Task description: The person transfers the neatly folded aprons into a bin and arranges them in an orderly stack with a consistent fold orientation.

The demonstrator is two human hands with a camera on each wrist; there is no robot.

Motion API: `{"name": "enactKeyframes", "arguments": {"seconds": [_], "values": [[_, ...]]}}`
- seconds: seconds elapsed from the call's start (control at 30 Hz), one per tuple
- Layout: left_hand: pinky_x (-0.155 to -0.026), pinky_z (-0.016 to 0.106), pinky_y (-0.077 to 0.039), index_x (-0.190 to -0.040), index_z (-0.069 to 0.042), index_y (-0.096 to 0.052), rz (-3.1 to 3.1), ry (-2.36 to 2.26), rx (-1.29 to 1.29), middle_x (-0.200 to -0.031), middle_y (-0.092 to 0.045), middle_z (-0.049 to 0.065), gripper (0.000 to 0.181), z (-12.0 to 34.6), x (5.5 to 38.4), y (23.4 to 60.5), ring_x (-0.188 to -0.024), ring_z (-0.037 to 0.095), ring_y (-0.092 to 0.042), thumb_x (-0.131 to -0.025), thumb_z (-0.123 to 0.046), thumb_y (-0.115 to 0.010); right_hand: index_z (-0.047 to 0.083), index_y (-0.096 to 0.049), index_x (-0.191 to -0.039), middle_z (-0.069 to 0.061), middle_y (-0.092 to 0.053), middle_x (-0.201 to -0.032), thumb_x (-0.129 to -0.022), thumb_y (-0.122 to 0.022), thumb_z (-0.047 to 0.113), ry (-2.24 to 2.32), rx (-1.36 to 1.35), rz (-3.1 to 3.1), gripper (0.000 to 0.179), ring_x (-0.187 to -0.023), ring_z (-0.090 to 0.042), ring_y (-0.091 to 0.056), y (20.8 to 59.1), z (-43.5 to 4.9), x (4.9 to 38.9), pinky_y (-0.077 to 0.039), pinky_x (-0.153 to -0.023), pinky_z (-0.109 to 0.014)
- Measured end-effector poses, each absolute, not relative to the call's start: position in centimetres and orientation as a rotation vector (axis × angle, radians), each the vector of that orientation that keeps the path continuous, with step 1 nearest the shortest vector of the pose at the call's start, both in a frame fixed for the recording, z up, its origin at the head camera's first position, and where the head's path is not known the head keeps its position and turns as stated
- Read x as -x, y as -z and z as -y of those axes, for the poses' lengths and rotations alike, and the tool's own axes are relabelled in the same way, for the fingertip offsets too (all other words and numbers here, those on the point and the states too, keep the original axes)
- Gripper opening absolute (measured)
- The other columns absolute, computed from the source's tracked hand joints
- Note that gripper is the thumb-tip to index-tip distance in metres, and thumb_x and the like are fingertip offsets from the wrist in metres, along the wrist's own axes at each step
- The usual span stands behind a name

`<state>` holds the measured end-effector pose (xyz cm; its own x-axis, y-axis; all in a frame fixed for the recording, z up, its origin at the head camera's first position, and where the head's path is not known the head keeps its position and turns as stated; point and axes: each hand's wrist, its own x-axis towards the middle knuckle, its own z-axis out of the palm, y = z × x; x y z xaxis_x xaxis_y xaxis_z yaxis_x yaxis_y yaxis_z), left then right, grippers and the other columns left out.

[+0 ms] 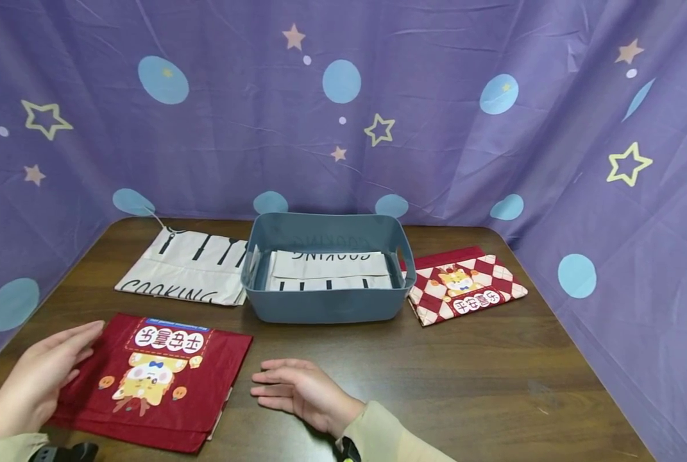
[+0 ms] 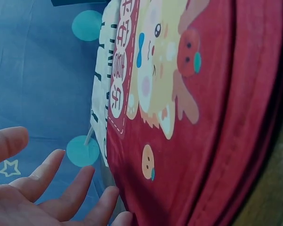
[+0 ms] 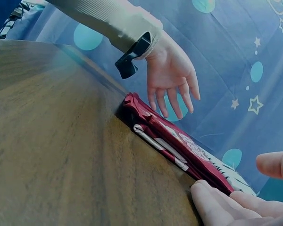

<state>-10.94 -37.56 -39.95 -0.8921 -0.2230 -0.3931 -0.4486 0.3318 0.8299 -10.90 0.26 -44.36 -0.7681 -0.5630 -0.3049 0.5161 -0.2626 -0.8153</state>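
Note:
A folded red apron (image 1: 164,385) with a cartoon deer print lies flat on the near left of the table. My left hand (image 1: 45,375) is over its left edge, fingers loosely extended and holding nothing; in the left wrist view the fingers (image 2: 78,190) spread beside the red cloth. To the right of the apron, my right hand (image 1: 305,391) hovers low by the wood, palm turned toward the cloth and fingers relaxed. The right wrist view shows the apron's layered side edge (image 3: 167,146) between both hands. Whether any fingertip touches the cloth, I cannot tell.
A blue-grey plastic basket (image 1: 326,307) stands at the back middle with a folded white "COOKING" apron (image 1: 331,266) inside. Another white apron (image 1: 187,269) lies left of it, a red checked one (image 1: 464,285) right. A purple curtain (image 1: 343,173) hangs behind the table (image 1: 435,385).

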Motion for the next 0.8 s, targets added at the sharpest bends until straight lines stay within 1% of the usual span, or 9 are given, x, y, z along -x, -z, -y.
{"name": "enactKeyframes", "arguments": {"seconds": [0.13, 0.2, 0.3, 0.4, 0.43, 0.5, 0.6, 0.7, 0.8], "values": [[-0.074, 0.016, -0.037, -0.158, -0.006, -0.007, -2.403, -1.539, 0.672, -0.163, -0.011, 0.016, 0.081, 37.2, 11.0, 39.5, -0.115, 0.003, -0.041, -0.101, -0.058, -0.031, -0.009, -0.048, -0.135, -0.024, -0.062, -0.129, -0.097, -0.055, 0.011, 2.076, 0.074, -1.306, 0.044, -0.110, -0.027, -0.067, 44.5, -0.3, 10.9, -0.053, -0.099, -0.040], [-0.074, 0.018, -0.040, -0.158, -0.004, -0.009, -2.408, -1.537, 0.693, -0.157, -0.025, 0.018, 0.082, 37.1, 11.0, 39.5, -0.102, -0.006, -0.041, -0.102, -0.057, -0.033, -0.010, -0.048, -0.135, -0.024, -0.062, -0.129, -0.097, -0.055, 0.011, 2.081, 0.079, -1.304, 0.044, -0.111, -0.028, -0.066, 44.5, -0.4, 10.8, -0.053, -0.099, -0.041], [-0.073, 0.018, -0.043, -0.158, -0.002, -0.009, -2.408, -1.542, 0.697, -0.149, -0.031, 0.017, 0.082, 37.4, 11.0, 39.5, -0.094, -0.012, -0.037, -0.102, -0.057, -0.034, -0.010, -0.048, -0.135, -0.024, -0.062, -0.129, -0.096, -0.056, 0.009, 2.086, 0.076, -1.302, 0.043, -0.112, -0.029, -0.066, 44.6, -0.3, 10.9, -0.053, -0.099, -0.041], [-0.070, 0.018, -0.046, -0.158, -0.001, -0.010, -2.419, -1.520, 0.720, -0.150, -0.030, 0.019, 0.082, 37.7, 11.0, 39.6, -0.101, 0.003, -0.044, -0.102, -0.056, -0.034, -0.009, -0.049, -0.134, -0.022, -0.063, -0.128, -0.095, -0.057, 0.006, 2.086, 0.070, -1.304, 0.043, -0.110, -0.027, -0.067, 44.6, -0.3, 11.0, -0.054, -0.098, -0.040], [-0.069, 0.018, -0.046, -0.157, -0.001, -0.009, -2.417, -1.510, 0.741, -0.156, -0.017, 0.023, 0.082, 37.8, 11.1, 39.6, -0.108, 0.012, -0.043, -0.102, -0.056, -0.033, -0.009, -0.049, -0.134, -0.022, -0.064, -0.127, -0.095, -0.057, 0.006, 2.084, 0.067, -1.304, 0.043, -0.109, -0.027, -0.067, 44.5, -0.3, 11.0, -0.054, -0.098, -0.040], [-0.066, 0.019, -0.048, -0.157, -0.001, -0.009, -2.409, -1.500, 0.790, -0.159, -0.008, 0.027, 0.081, 37.8, 11.2, 39.7, -0.117, 0.031, -0.038, -0.102, -0.055, -0.033, -0.009, -0.050, -0.133, -0.021, -0.064, -0.126, -0.094, -0.058, 0.005, 2.081, 0.061, -1.305, 0.042, -0.108, -0.026, -0.068, 44.5, -0.3, 11.1, -0.054, -0.097, -0.040], [-0.064, 0.020, -0.049, -0.157, -0.001, -0.008, -2.394, -1.494, 0.830, -0.161, -0.006, 0.029, 0.080, 37.9, 11.3, 39.8, -0.122, 0.041, -0.031, -0.102, -0.054, -0.033, -0.008, -0.051, -0.133, -0.022, -0.065, -0.124, -0.094, -0.059, 0.005, 2.074, 0.055, -1.307, 0.042, -0.107, -0.026, -0.068, 44.4, -0.3, 11.1, -0.054, -0.097, -0.039], [-0.066, 0.023, -0.054, -0.157, -0.001, -0.006, -2.359, -1.512, 0.826, -0.160, -0.009, 0.030, 0.079, 38.2, 11.2, 40.0, -0.105, 0.020, -0.052, -0.103, -0.053, -0.032, -0.008, -0.051, -0.133, -0.022, -0.065, -0.125, -0.094, -0.059, 0.006, 2.075, 0.056, -1.306, 0.042, -0.108, -0.026, -0.068, 44.3, -0.2, 11.0, -0.054, -0.098, -0.040], [-0.070, 0.028, -0.057, -0.156, 0.001, -0.005, -2.321, -1.543, 0.791, -0.135, -0.050, 0.025, 0.080, 38.5, 11.2, 40.1, -0.080, -0.005, -0.054, -0.103, -0.051, -0.033, -0.008, -0.050, -0.134, -0.021, -0.064, -0.127, -0.095, -0.058, 0.008, 2.070, 0.061, -1.299, 0.043, -0.110, -0.026, -0.067, 44.3, -0.2, 10.8, -0.053, -0.099, -0.040]]}}
